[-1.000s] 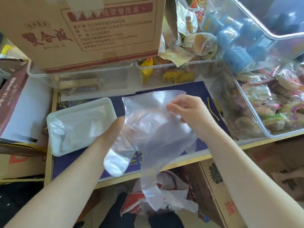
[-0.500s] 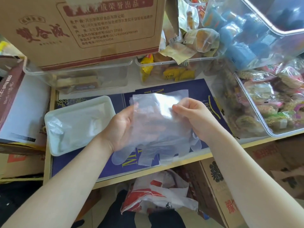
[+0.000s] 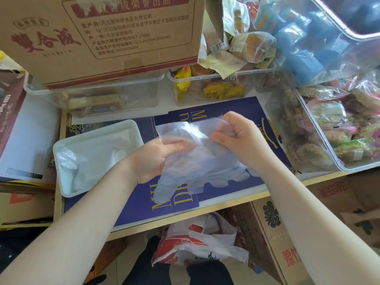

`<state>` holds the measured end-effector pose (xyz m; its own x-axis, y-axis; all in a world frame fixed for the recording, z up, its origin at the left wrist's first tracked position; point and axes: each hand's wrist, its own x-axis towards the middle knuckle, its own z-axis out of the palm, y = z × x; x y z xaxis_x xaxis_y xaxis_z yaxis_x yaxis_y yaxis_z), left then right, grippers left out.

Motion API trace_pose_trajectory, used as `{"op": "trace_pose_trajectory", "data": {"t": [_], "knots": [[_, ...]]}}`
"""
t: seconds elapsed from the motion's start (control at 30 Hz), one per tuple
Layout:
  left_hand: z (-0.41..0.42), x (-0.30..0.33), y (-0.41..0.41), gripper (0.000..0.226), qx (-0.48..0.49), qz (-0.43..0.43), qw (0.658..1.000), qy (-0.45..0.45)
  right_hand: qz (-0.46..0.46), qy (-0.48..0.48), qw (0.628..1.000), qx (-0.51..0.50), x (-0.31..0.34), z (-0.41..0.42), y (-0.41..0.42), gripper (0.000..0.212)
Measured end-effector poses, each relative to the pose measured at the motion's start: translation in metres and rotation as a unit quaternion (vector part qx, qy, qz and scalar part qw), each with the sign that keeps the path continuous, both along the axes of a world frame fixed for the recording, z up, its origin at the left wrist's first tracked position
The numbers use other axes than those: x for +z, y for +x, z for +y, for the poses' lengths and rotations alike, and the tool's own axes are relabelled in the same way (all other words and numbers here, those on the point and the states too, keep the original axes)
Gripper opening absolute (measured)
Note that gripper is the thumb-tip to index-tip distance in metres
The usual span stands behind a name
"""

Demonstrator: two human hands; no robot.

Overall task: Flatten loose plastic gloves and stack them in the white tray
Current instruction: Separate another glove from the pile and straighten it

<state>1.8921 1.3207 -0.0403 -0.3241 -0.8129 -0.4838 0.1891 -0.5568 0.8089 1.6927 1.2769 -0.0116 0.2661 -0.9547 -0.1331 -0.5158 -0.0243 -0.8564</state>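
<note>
A clear plastic glove [image 3: 197, 161] is spread above the blue mat, cuff away from me, fingers toward the table's front edge. My left hand [image 3: 152, 159] grips its left side, with fingers lying under the film. My right hand [image 3: 238, 138] pinches the cuff's right part with curled fingers. The white tray [image 3: 61, 182] sits to the left of my hands and holds flattened clear gloves [image 3: 92, 157].
A blue mat [image 3: 236, 112] covers the table. Clear bins of wrapped snacks [image 3: 216, 87] stand at the back and the right [image 3: 329, 130], with a cardboard box [image 3: 102, 38] on the back-left bin. A red-and-white plastic bag [image 3: 197, 243] lies below the table's front edge.
The glove went from hanging over the table's edge to lying spread low above the mat. My right hand has curled tighter on the cuff, and my left hand has slid under the film.
</note>
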Motion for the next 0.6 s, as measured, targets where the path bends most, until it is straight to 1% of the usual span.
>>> {"op": "trace_pose_trajectory", "data": {"t": [0.03,0.1,0.17,0.27,0.43,0.53,0.57,0.6], "knots": [[0.0,0.0,0.0,0.023,0.005,0.007,1.0,0.002,-0.031,0.011,0.999,-0.022,-0.001,0.0,-0.001,0.022],[0.0,0.002,0.001,0.034,0.002,0.019,1.0,0.012,-0.083,0.037,0.994,-0.054,-0.005,-0.002,-0.005,0.021],[0.0,0.003,0.002,0.039,0.003,0.024,1.0,0.016,-0.1,0.049,0.992,-0.062,-0.006,-0.002,-0.008,0.022],[0.002,0.001,0.001,0.037,0.004,0.025,1.0,0.001,-0.109,0.056,0.989,-0.084,-0.008,-0.001,-0.006,0.02],[0.007,-0.003,-0.001,0.034,-0.011,-0.008,1.0,-0.015,-0.134,0.08,0.982,-0.103,-0.008,-0.002,-0.003,0.017],[0.009,-0.005,-0.002,0.027,-0.028,-0.024,0.999,-0.033,-0.146,0.1,0.976,-0.124,-0.011,-0.001,-0.002,0.019],[0.009,-0.005,-0.002,0.025,-0.029,-0.026,0.999,-0.036,-0.138,0.099,0.978,-0.124,-0.012,-0.001,-0.001,0.017],[0.009,-0.005,-0.002,0.025,-0.028,-0.021,0.999,-0.035,-0.128,0.104,0.979,-0.116,-0.012,-0.001,-0.001,0.01]]}}
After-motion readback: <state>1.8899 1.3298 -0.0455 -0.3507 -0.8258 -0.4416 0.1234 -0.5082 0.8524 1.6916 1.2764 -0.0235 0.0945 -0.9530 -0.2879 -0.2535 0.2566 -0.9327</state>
